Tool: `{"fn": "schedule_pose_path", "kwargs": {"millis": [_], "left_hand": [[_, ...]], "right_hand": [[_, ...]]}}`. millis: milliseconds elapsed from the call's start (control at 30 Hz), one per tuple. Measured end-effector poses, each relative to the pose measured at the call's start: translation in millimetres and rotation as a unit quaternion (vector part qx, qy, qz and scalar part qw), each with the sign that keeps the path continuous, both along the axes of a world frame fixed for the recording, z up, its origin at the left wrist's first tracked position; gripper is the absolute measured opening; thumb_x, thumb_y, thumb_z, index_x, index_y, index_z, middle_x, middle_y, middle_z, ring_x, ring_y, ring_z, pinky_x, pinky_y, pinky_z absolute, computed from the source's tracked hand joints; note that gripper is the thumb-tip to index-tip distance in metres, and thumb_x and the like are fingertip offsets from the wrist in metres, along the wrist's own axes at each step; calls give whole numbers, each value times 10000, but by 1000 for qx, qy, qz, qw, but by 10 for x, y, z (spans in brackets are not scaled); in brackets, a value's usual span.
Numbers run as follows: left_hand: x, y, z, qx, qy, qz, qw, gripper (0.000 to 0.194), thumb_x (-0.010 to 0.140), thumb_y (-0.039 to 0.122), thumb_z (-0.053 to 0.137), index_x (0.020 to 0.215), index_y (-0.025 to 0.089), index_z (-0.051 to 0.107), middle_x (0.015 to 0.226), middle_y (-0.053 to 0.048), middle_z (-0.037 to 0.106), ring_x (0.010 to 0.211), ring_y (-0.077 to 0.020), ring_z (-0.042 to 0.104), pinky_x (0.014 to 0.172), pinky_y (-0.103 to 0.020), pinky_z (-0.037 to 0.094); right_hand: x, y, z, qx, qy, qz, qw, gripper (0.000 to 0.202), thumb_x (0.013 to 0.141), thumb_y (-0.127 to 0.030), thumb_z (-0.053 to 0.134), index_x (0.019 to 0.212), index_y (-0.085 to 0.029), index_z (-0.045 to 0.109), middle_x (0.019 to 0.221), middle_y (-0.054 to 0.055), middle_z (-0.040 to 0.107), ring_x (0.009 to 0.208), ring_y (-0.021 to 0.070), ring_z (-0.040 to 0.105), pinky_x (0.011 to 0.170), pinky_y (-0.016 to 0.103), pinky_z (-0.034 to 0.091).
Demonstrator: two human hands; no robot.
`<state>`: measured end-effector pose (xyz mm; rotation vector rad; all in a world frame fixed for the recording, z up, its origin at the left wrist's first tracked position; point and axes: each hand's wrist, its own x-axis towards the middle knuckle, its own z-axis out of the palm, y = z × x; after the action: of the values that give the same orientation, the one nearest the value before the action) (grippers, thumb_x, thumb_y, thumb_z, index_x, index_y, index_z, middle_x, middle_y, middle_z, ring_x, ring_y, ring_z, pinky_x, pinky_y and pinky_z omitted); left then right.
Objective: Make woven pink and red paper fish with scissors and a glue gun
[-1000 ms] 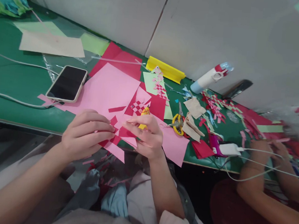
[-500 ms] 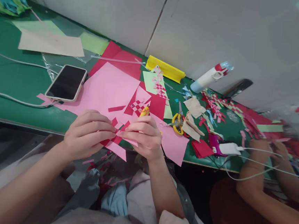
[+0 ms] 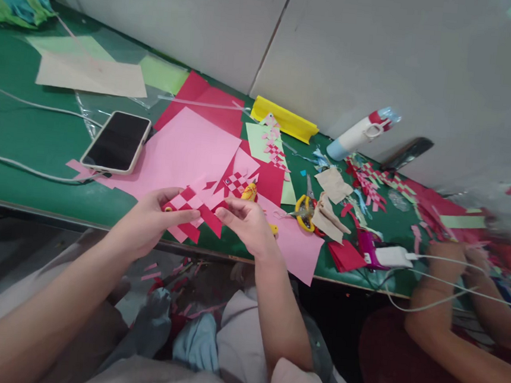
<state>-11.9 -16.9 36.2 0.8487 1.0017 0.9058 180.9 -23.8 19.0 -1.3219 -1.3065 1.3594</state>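
Between my hands is a woven piece of red and pink paper strips (image 3: 187,200), checkered in the middle with loose strip ends at its sides. My left hand (image 3: 148,221) grips its left part, thumb lying across the front. With thumb and fingers pinched, my right hand (image 3: 248,223) holds a red strip at its right edge. Just beyond my right hand lie a yellow-handled tool (image 3: 249,191) and a finished-looking checkered paper fish (image 3: 235,182) with an eye. Pink paper sheets (image 3: 188,144) spread underneath.
A phone (image 3: 116,142) lies left on the green table (image 3: 17,153). Yellow-handled scissors (image 3: 305,212), paper scraps, a yellow holder (image 3: 284,119) and a bottle (image 3: 359,132) stand or lie to the right. A co-worker's hands (image 3: 449,256) work at far right, near white cables.
The woven paper has been turned and raised so its checkered face shows. My left hand now has its thumb on top, and my right hand has rotated to a pinch at the edge.
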Motion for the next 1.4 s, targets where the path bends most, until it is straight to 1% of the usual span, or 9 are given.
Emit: {"fn": "schedule_pose_path", "kwargs": {"millis": [100,333,467,567,667,833,1000,1267,1400], "left_hand": [[8,13,-24,-9,1,1,1000,332,580,250,879,862,167,724,803,-13,755,722,-128,694,705,-218,550],[-12,87,-161,14,75,-42,996,284,623,346,848,816,164,747,781,-44,761,678,-141,678,646,-225,528],[-8,110,-200,31,121,-42,991,280,638,403,827,749,159,744,742,-53,754,635,-141,661,610,-226,506],[-3,115,-211,38,149,-33,987,273,642,411,817,720,162,734,696,-43,737,590,-132,636,557,-219,474],[-3,120,-213,32,154,-24,987,281,632,413,819,726,164,729,675,-38,726,578,-137,630,539,-226,469],[-20,140,-210,28,145,-39,988,303,610,418,830,740,161,735,693,-53,735,575,-151,641,542,-246,494],[-33,154,-227,24,162,-52,985,319,549,393,862,711,150,735,650,-54,723,542,-154,636,515,-250,504],[-18,156,-198,19,130,-31,991,297,504,349,875,650,145,717,601,-42,699,494,-144,618,469,-241,508],[-18,165,-198,17,125,-32,991,283,501,324,872,660,145,722,596,-42,696,494,-145,618,463,-235,499]], "right_hand": [[-47,0,27,-17,39,5,999,364,640,-467,812,772,-149,695,681,-26,589,643,96,509,642,233,431],[-151,15,-35,-30,96,-12,995,282,638,-397,796,642,-155,651,574,-46,546,539,79,465,548,224,396],[-169,23,-95,-21,86,-24,996,297,629,-397,799,612,-154,631,559,-49,532,532,77,453,533,222,375],[-146,21,-104,-13,51,-15,999,330,665,-429,780,591,-157,608,512,-57,486,500,72,415,500,222,333],[-99,22,-85,-24,32,-3,999,327,699,-445,756,634,-154,624,506,-60,465,487,67,387,477,219,301],[-59,25,-56,-49,17,-17,998,311,655,-423,784,665,-150,635,537,-57,480,498,65,391,471,214,308],[-66,11,-48,-47,-1,-5,999,323,651,-441,779,654,-152,635,535,-57,482,483,61,374,458,212,304],[-45,22,-48,-57,45,-23,997,304,635,-420,786,712,-142,689,592,-14,601,463,60,410,424,216,299],[-35,35,-84,-57,37,-23,997,315,653,-429,779,753,-139,709,604,-7,616,449,52,398,407,207,285]]}}
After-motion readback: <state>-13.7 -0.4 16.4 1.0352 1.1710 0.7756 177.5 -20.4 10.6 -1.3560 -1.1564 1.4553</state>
